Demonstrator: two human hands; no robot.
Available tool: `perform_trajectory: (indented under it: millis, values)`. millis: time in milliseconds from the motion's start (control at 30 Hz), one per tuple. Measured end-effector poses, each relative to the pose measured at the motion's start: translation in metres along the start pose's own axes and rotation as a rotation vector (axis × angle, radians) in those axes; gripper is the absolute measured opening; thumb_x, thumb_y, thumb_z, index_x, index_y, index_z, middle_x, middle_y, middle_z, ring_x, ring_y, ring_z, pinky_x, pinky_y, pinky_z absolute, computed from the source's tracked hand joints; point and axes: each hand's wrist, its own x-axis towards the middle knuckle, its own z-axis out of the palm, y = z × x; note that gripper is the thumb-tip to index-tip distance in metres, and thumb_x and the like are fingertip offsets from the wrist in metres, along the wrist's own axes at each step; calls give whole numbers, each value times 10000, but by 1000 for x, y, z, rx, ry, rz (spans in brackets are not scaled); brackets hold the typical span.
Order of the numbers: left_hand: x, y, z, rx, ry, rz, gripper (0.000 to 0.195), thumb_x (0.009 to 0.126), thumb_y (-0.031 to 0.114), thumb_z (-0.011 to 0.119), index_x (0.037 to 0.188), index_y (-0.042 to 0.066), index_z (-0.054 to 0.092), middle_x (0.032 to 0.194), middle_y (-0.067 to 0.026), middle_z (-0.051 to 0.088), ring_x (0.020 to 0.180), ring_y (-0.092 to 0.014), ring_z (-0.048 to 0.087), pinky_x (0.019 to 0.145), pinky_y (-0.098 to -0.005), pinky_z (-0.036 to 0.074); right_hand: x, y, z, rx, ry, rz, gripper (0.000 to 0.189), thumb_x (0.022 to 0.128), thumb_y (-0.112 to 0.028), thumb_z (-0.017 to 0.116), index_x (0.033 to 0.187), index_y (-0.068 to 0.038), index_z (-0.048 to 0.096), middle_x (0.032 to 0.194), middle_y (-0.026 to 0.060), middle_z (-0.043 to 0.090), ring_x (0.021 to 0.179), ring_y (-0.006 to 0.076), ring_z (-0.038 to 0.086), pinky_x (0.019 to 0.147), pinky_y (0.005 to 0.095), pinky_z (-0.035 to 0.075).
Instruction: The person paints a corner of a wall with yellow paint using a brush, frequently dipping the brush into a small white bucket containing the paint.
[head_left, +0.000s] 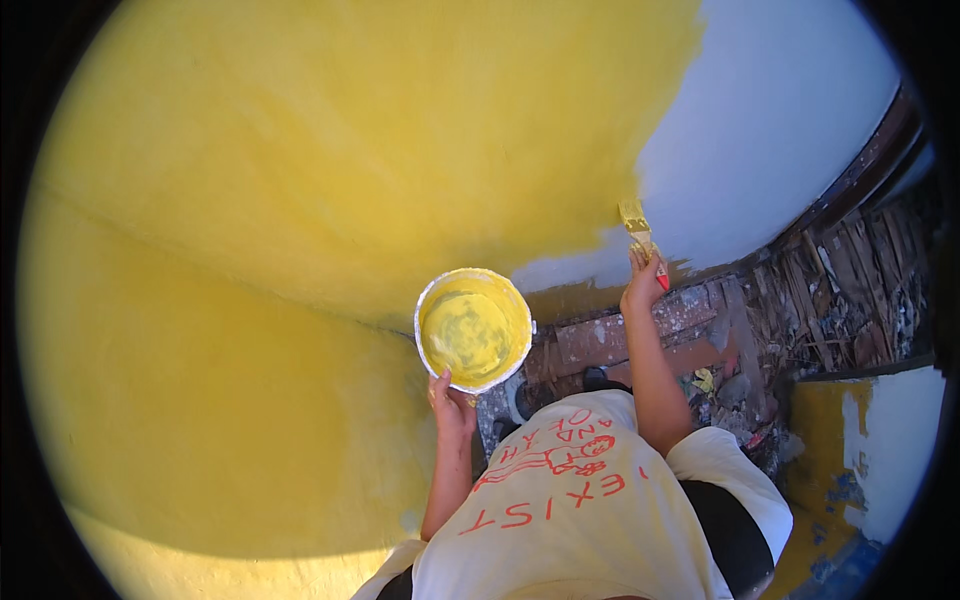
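Observation:
My left hand (452, 407) grips the near rim of a round white plastic bucket (530, 352), holding it up in front of me. Yellow paint (474, 334) coats its inside wall and bottom. In my right hand (645, 283) is a flat paintbrush (637, 229) with a red-tipped handle. Its yellow-loaded bristles point away from me and appear to touch the wall at the ragged edge between the yellow coat (420, 150) and the pale bluish-white surface (750, 135).
Another yellow wall (247, 420) joins at a corner on my left. Below lie paint-spattered boards (652, 322), wood strips and litter (832, 292). A partly yellow, partly white wall surface (840, 420) stands at lower right. A dark ledge (862, 172) edges the far right.

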Motion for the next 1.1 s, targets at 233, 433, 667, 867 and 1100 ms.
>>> perform_trajectory:
  millis: [233, 433, 667, 867, 1100]
  values:
    - [5, -4, -14, -1, 7, -10, 475, 884, 172, 530, 1314, 21, 398, 1274, -129, 519, 1163, -269, 522, 962, -439, 443, 4, -22, 25, -23, -2, 109, 290, 901, -111, 521, 1082, 110, 473, 1081, 216, 561, 961, 283, 624, 840, 366, 561]
    - [6, -1, -17, 2, 4, -33, 455, 888, 175, 528, 1300, 21, 414, 1271, -127, 523, 1158, -264, 527, 954, -434, 448, -28, -117, 79, 176, -286, -225, 265, 939, -127, 480, 1117, 69, 471, 1073, 193, 574, 979, 266, 619, 869, 356, 540]
    - [13, -4, -19, 134, -67, -32, 556, 886, 342, 523, 1336, 54, 367, 1330, -143, 466, 1206, -300, 487, 957, -482, 433, -8, -14, 9, 46, -45, 40, 275, 925, -114, 503, 1114, 83, 467, 1049, 193, 571, 960, 274, 624, 863, 362, 549]
    - [10, 0, -17, 163, -38, -5, 550, 885, 332, 527, 1330, 49, 373, 1323, -143, 471, 1198, -300, 493, 950, -482, 441, 6, -16, 12, -117, 10, 85, 237, 902, -85, 514, 1055, 94, 486, 1033, 194, 574, 922, 269, 632, 798, 337, 578]
    - [11, -2, -20, 155, -53, -14, 581, 888, 353, 519, 1348, 40, 352, 1339, -146, 457, 1210, -304, 481, 961, -474, 434, -40, -135, 88, 178, -312, -308, 220, 939, -126, 472, 1079, 44, 484, 1034, 201, 595, 928, 278, 634, 830, 378, 542]
